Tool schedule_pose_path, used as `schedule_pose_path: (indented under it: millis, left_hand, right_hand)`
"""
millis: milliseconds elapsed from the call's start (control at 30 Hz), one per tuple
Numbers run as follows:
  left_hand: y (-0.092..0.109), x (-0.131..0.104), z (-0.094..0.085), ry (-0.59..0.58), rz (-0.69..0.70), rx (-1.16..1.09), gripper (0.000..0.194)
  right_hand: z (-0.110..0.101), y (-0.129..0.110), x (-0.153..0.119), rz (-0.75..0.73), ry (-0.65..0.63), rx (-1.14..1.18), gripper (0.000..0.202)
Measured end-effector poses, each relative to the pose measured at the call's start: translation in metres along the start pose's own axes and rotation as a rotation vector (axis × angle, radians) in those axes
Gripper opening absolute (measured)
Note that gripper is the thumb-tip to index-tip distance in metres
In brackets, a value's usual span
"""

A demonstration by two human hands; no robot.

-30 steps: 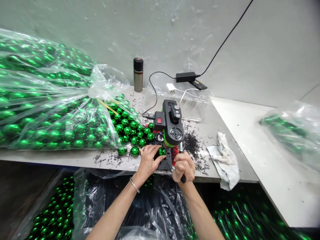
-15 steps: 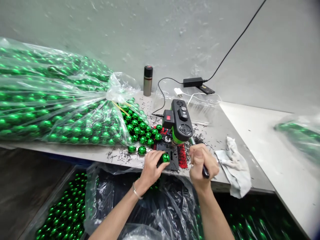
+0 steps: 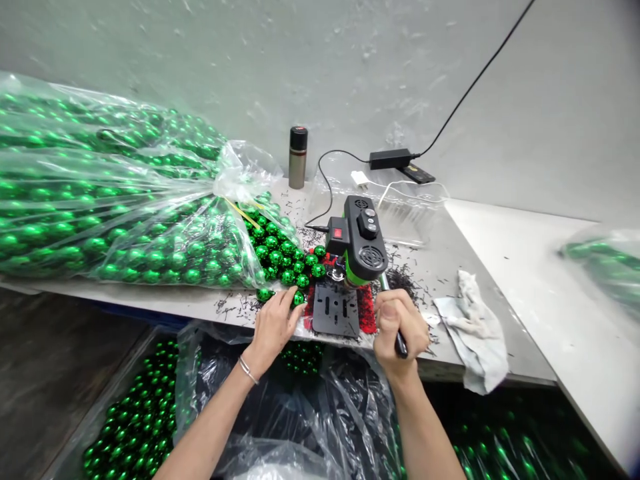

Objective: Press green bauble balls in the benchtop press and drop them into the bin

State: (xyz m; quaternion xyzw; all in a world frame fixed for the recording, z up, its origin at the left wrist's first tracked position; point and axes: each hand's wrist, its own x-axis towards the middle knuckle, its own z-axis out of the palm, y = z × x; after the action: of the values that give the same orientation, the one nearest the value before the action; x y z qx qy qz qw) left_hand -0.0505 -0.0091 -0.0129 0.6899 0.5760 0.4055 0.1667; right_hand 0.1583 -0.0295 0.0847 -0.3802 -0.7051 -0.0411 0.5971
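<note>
My left hand (image 3: pixel 273 325) is at the table's front edge, left of the black slotted base plate (image 3: pixel 336 309). Its thumb and fingers close around a shiny green ball (image 3: pixel 299 298). Under that hand another ball partly shows. My right hand (image 3: pixel 401 327) is wrapped round the black-ended lever (image 3: pixel 401 345) of a small bench machine (image 3: pixel 366 239) with a black housing and a green collar. Nothing lies on the base plate, which rests on a red mat (image 3: pixel 367 310). Loose green balls (image 3: pixel 287 257) are heaped left of the machine.
A large clear bag of green balls (image 3: pixel 115 213) fills the left. Behind stand a bottle (image 3: pixel 298 158) and a power adapter (image 3: pixel 390 159). A white cloth (image 3: pixel 475 333) hangs over the right edge. An open plastic-lined container (image 3: pixel 295 407) sits below the front edge.
My left hand has moved left from the base plate to the loose balls. The ball it held over the plate is gone from there. My right hand has shifted slightly left on the lever.
</note>
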Motion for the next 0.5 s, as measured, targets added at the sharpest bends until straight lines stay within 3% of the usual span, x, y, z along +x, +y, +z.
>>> schedule_pose_path:
  millis: [167,267,367,500]
  left_hand:
    - [0.016,0.002,-0.013,-0.196,-0.509,-0.812,0.053]
    - [0.023,0.004,-0.018,-0.216,-0.738,-1.13,0.049]
    - [0.026,0.007,-0.015,-0.198,-0.812,-1.191,0.039]
    - [0.028,0.012,0.001,-0.199,-0.769,-1.148,0.044]
  right_hand:
    - [0.0,-0.001,0.001,-0.006,-0.017,0.002,0.029]
    - [0.0,-0.001,0.002,0.005,-0.008,0.008,0.029]
    - [0.0,-0.003,0.006,0.019,-0.007,0.019,0.029]
    - [-0.002,-0.007,0.017,0.046,-0.006,0.025,0.03]
